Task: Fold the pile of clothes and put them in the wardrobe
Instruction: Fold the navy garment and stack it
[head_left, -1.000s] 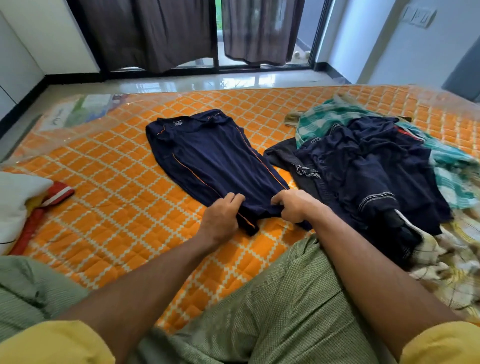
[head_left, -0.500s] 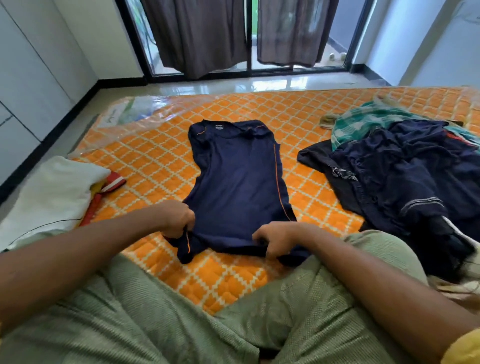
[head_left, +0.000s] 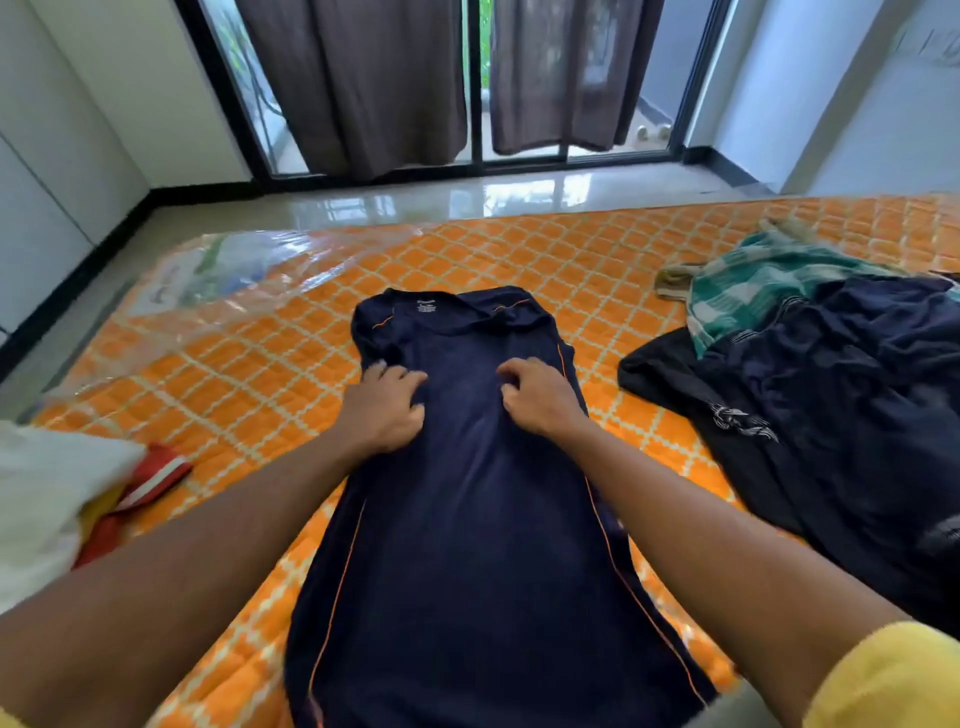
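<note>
A navy shirt (head_left: 467, 545) with orange piping lies flat and lengthwise on the orange quilted mattress (head_left: 260, 415), collar at the far end. My left hand (head_left: 387, 408) rests on its upper left part with fingers spread, pressing the cloth. On the upper right part, my right hand (head_left: 540, 400) has its fingers curled and pinches the fabric. A pile of unfolded clothes (head_left: 841, 415), mostly dark blue and black, lies to the right, with a green checked cloth (head_left: 753, 280) at its far side.
A white cloth (head_left: 47, 493) and a red item (head_left: 156, 473) lie at the mattress's left edge. Clear plastic wrap (head_left: 218, 270) covers the far left corner. Beyond are shiny floor, dark curtains (head_left: 363, 78) on glass doors, and white cabinet doors (head_left: 41, 182) at left.
The shirt was pulled toward me and straightened. Both hands let go of its hem and moved up to its chest area. The view shifted forward and left.
</note>
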